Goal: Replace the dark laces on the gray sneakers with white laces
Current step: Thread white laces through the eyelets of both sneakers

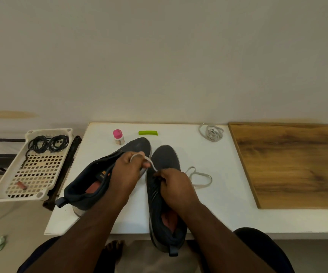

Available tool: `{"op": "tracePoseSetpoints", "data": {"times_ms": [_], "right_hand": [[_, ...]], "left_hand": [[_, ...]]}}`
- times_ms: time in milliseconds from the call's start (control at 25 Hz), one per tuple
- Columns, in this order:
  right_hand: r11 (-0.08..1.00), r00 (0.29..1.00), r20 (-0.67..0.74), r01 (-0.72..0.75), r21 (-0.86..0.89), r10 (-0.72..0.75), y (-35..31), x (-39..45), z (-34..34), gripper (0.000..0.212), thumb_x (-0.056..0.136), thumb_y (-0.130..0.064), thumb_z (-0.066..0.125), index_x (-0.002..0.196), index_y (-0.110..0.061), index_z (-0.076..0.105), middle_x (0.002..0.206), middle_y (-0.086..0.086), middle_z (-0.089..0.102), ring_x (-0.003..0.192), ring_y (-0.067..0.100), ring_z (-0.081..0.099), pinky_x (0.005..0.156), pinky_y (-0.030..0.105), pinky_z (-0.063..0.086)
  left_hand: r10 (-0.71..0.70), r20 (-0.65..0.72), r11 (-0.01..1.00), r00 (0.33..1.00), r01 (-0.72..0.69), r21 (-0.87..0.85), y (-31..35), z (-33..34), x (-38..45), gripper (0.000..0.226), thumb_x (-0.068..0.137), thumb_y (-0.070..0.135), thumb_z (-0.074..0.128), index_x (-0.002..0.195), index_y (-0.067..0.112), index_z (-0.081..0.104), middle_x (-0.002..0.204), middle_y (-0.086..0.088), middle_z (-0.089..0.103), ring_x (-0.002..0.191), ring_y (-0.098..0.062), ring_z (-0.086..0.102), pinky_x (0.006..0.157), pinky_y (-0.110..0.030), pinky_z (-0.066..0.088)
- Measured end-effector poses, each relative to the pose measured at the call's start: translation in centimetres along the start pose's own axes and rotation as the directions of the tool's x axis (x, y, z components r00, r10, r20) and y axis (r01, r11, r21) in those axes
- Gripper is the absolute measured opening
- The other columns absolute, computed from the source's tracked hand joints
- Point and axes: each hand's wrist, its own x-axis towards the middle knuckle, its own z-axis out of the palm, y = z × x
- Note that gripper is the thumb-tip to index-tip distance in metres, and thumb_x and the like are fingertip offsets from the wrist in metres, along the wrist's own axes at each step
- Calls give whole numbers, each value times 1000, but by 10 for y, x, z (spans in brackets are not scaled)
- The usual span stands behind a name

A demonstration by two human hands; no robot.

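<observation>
Two sneakers (165, 160) side by side on table (208, 213), basket (7, 192) left, board (289, 164) right

Pink-capped bottle (118, 137) and green clip (148, 133) at back of white tabletop (208, 209); wooden board (297, 164) right; perforated basket (39, 174) left.

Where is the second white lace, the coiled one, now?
In the head view, the coiled white lace lies at the far right corner of the white table, beside the brown wooden board.
</observation>
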Motion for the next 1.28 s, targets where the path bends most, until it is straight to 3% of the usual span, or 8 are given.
{"op": "tracePoseSetpoints", "data": {"times_ms": [120,280,520,680,800,1000,1200,1280], "right_hand": [[999,1000,-4,15,32,-15,-3,-3,-2,33,100,-14,45,124,-21,67,117,1,69,106,18,63,100,31,47],[993,997,-75,37,115,-29,-2,-4,-5,32,98,-10,49,122,-20,67,114,0,70,105,16,63,99,30,47],[972,989,-141,-5,235,39,0,-6,-3,13,99,-18,51,104,-24,63,93,-5,69,84,10,62,78,32,53],[969,989,-133,-29,244,63,2,-10,-3,5,98,-20,53,97,-24,55,80,-5,64,71,10,59,66,31,52],[976,986,-149,-38,214,71,5,-7,1,6,97,-18,52,94,-22,54,76,-4,62,65,10,56,61,29,48],[974,985,-156,-35,225,71,6,-7,6,8,97,-17,51,95,-23,55,81,-4,64,70,10,59,64,30,50],[970,988,-134,-45,240,79,4,-8,3,7,99,-19,49,96,-23,54,79,-4,63,69,11,58,64,32,50],[970,989,-123,-55,235,85,4,-7,3,7,100,-19,49,98,-23,55,83,-3,64,73,11,59,68,33,52]], "left_hand": [[-147,96,973,984,127,192,-16,1,3,34,98,47,51,93,18,68,72,3,68,53,-6,48,51,-24,35],[-301,112,953,947,295,71,-11,0,8,33,101,39,49,91,15,71,73,-4,66,48,-9,40,44,-21,31],[-25,218,981,976,-18,191,-23,7,3,10,94,17,65,97,24,70,89,3,71,86,-12,66,71,-22,48],[67,224,943,972,-135,303,-28,19,13,11,88,15,65,82,22,71,77,1,70,78,-17,66,73,-33,53],[150,200,922,968,-210,326,-24,19,9,9,95,14,58,88,18,63,81,0,64,78,-16,60,69,-29,48],[187,-72,982,980,-186,15,-16,9,7,5,100,18,52,103,18,56,89,1,59,79,-11,56,69,-25,44],[22,230,992,973,-50,114,-38,17,10,12,92,13,66,103,18,71,92,1,72,89,-10,68,76,-21,50],[51,228,975,972,-98,198,-38,20,13,10,92,12,66,94,17,74,85,1,73,81,-9,68,75,-25,51]]}}
